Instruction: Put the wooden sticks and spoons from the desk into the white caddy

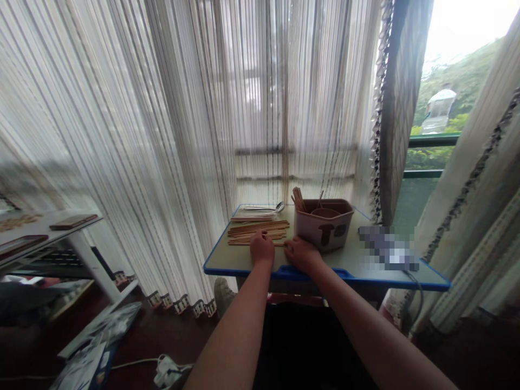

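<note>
Both hands rest on the near part of the bench (227, 262), just inside its blue front edge: the left hand (262, 248) lies palm down with its fingers curled loosely onto the near ends of the chopsticks (258, 232), and the right hand (303, 254) lies beside it, fingers reaching toward the same sticks at their right end; whether either hand actually pinches a stick cannot be told from this angle. Those chopsticks lie flat in a loose, roughly parallel bundle running left to right, near the middle of the bench and well clear of its left edge, where a strip of bare surface stays open. Just right of the bundle, close to the right hand, stands a brown bin (324, 225) holding more sticks upright at its left corner and what looks like a bowl inside. Right of the bin lies a blurred object (388, 248), near the bench's right edge, with a cable dropping off the front corner. Behind the bundle a spoon (268, 208) lies along the far edge, almost against the striped curtain (162, 119) that closes off the whole back. Off to the left, well apart from the bench, a white shelf (52, 230) juts out, with open floor between them.
</note>
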`<action>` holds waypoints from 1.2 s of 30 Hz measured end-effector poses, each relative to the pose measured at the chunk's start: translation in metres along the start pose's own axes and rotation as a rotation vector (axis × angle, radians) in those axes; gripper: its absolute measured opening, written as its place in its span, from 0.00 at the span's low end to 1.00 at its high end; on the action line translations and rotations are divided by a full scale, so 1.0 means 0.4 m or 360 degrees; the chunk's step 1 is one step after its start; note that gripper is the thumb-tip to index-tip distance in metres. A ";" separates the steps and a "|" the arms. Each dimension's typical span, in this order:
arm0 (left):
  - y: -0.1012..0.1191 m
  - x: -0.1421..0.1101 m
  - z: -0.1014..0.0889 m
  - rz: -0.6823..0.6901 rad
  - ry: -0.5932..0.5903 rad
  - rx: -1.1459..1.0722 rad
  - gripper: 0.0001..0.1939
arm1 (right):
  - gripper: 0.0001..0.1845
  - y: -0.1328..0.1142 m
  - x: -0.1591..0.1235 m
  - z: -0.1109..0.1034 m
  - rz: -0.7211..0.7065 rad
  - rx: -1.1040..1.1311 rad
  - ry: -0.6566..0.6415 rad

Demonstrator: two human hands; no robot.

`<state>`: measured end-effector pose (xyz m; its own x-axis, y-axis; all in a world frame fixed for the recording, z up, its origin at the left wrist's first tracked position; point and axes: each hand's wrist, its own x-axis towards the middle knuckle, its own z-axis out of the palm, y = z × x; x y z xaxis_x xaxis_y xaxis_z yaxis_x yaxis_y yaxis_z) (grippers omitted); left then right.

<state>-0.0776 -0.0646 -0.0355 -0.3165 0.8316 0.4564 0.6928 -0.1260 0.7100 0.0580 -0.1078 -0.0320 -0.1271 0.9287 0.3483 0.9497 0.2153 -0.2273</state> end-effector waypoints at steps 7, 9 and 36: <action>-0.003 0.000 0.003 0.0086 -0.0041 0.0078 0.12 | 0.13 0.009 -0.010 -0.002 0.0104 -0.0038 0.0020; -0.004 0.001 0.005 0.0105 -0.0062 0.0112 0.11 | 0.13 0.015 -0.014 0.002 0.0132 -0.0016 0.0094; 0.007 -0.009 0.005 0.0154 -0.0448 0.0535 0.14 | 0.25 0.097 -0.042 -0.001 0.0668 0.1160 0.1454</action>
<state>-0.0733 -0.0669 -0.0360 -0.0834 0.9454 0.3152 0.8972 -0.0664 0.4365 0.0971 -0.1151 -0.0464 0.6716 0.4786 0.5656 0.4513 0.3411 -0.8246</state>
